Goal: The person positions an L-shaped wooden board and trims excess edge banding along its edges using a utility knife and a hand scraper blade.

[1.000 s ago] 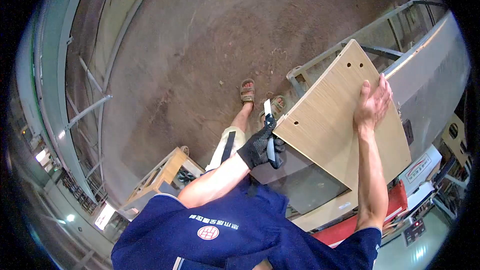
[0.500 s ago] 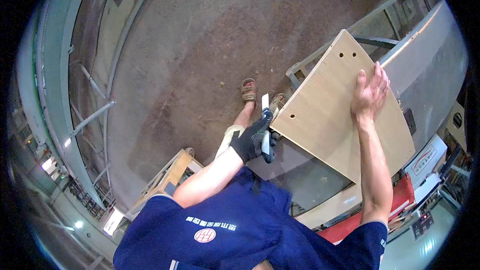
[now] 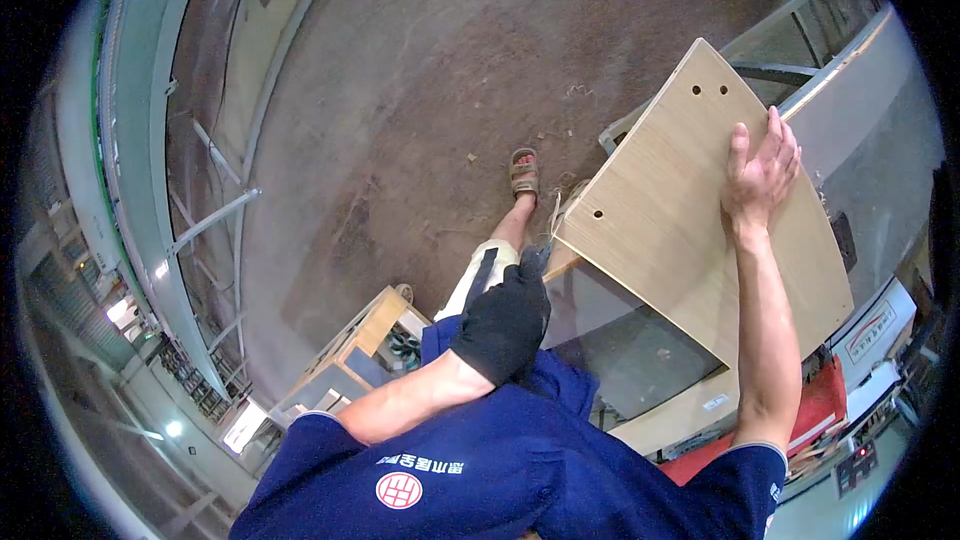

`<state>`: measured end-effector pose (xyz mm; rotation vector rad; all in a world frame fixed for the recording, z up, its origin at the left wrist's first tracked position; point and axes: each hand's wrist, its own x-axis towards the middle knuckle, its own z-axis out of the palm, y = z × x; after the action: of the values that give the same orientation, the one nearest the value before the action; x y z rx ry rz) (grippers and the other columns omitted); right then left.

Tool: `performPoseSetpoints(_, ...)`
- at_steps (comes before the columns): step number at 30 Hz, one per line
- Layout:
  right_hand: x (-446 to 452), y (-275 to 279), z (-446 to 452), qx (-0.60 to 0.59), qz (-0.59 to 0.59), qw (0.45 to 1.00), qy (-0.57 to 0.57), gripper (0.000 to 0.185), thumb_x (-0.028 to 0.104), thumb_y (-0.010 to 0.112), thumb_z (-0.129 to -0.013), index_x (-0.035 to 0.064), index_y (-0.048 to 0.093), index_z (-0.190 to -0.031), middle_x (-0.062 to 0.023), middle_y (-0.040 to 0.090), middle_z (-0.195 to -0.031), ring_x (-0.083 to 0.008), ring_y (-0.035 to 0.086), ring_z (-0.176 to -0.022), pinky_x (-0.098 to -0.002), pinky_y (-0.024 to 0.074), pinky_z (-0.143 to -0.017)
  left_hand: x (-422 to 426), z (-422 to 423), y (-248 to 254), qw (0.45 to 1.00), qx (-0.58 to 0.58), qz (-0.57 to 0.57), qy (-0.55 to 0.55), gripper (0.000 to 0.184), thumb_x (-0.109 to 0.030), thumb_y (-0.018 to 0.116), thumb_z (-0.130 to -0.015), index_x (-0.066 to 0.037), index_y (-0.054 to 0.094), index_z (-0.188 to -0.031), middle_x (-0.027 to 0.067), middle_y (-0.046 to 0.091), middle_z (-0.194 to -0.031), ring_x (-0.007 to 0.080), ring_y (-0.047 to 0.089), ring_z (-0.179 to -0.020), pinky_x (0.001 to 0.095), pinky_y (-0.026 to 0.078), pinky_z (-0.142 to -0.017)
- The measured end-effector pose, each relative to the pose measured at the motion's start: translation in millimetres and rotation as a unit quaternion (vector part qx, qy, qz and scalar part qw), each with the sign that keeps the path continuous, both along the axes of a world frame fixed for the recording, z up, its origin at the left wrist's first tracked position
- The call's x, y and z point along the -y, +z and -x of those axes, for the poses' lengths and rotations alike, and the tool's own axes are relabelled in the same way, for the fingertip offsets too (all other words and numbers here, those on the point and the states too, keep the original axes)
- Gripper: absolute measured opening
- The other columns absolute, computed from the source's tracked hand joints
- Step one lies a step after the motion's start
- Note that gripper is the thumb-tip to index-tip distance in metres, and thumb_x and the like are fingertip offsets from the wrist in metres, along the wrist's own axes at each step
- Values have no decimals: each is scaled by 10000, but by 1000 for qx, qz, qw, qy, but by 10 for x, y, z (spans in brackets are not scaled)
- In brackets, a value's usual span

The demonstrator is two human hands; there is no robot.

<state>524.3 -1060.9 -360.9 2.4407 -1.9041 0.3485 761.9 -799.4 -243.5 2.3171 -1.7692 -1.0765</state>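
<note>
The right hand (image 3: 762,180) lies open, fingers extended, on the wooden board (image 3: 670,190) over a grey surface (image 3: 630,355); the gloved left hand (image 3: 503,325) is near its corner, grip impossible to tell

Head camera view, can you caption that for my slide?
Bare right hand resting on a wooden board with holes, gloved left hand near its corner.

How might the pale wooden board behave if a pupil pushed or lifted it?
The wooden board is probably stiff, since its straight edges show no sag. Being broad but thin, it may feel fairly light for its size, yet awkward to lift one-handed. Lying flat, it seems likelier to slide than roll when pushed.
</note>
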Motion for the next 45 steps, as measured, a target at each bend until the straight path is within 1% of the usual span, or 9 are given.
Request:
performPoseSetpoints(7, 8, -34, 26, 0, 10, 1000, 5, 614, 525, 471, -962, 98, 471, -1402, -154, 498, -1343, -323, 421, -1298, -497, 265, -1143, 152, -52, 259, 996, -2, -43, -77, 405, -115, 555, -811, 133, 587, -1129, 248, 649, -860, 317, 669, -804, 459, 465, -1011)
performPoseSetpoints(11, 12, -40, 31, 8, 12, 1000, 5, 616, 529, 478, -958, 102, 474, -1402, -154, 506, -1344, -321, 427, -1300, -499, 265, -1143, -44, -84, -56, 999, -40, -4, -34, 402, -93, 511, -928, 64, 439, -1291, 298, 607, -983, 451, 636, -827, 486, 521, -709)
performPoseSetpoints(23, 1, -14, 7, -11, -6, 1000, -4, 612, 528, 469, -965, 103, 473, -1405, -155, 488, -1384, -336, 413, -1316, -480, 269, -1145, 105, -162, -212, 984, -97, -137, 62, 302, -57, 496, -913, 59, 507, -1192, 303, 602, -1022, 439, 633, -853, 493, 515, -704)
performPoseSetpoints(27, 31, -20, -31, 7, -5, 1000, 9, 618, 523, 464, -968, 97, 457, -1416, -171, 483, -1387, -344, 416, -1311, -483, 272, -1142, -617, -70, -1141, 967, -142, -155, 141, 238, -129, 474, -935, -26, 680, -992, 202, 673, -743, 323, 688, -735, 435, 513, -634)
performPoseSetpoints(28, 69, -44, -33, 12, 1, 1000, 13, 616, 521, 464, -970, 99, 454, -1419, -174, 481, -1389, -346, 417, -1310, -484, 271, -1142, -642, -109, -1338, 990, -16, -139, -24, 264, -152, 446, -954, -46, 675, -1031, 188, 688, -784, 330, 693, -771, 419, 519, -660)
performPoseSetpoints(30, -92, -10, 68, 3, -16, 1000, 9, 615, 518, 459, -973, 101, 447, -1424, -177, 478, -1393, -349, 418, -1309, -486, 270, -1142, -130, -338, -771, 921, -159, -301, 191, 316, -167, 469, -938, -13, 554, -1200, 279, 612, -1191, 400, 610, -1099, 472, 491, -902)
performPoseSetpoints(36, -12, -9, -11, -2, -20, 1000, 12, 630, 534, 421, -988, 94, 427, -1439, -171, 469, -1413, -342, 408, -1331, -492, 258, -1150, -183, -542, -792, 947, -187, 27, 259, 290, -274, 570, -930, -1, 591, -1024, 221, 667, -937, 367, 666, -878, 465, 506, -772)
performPoseSetpoints(41, -9, -10, -25, 15, -17, 999, 26, 635, 501, 437, -992, 20, 467, -1406, -201, 501, -1399, -342, 426, -1325, -455, 291, -1128, -96, -447, -772, 849, -386, -70, 354, 291, -208, 626, -924, -38, 592, -1158, 35, 589, -693, 100, 557, -549, 292, 454, -506)
performPoseSetpoints(45, 1, -32, -17, 24, -21, 999, 33, 626, 500, 441, -993, 23, 476, -1398, -195, 516, -1387, -350, 443, -1308, -467, 305, -1116, -120, -354, -772, 802, -447, -152, 367, 438, -203, 619, -924, -48, 533, -1325, 67, 628, -793, 142, 613, -657, 309, 493, -593)
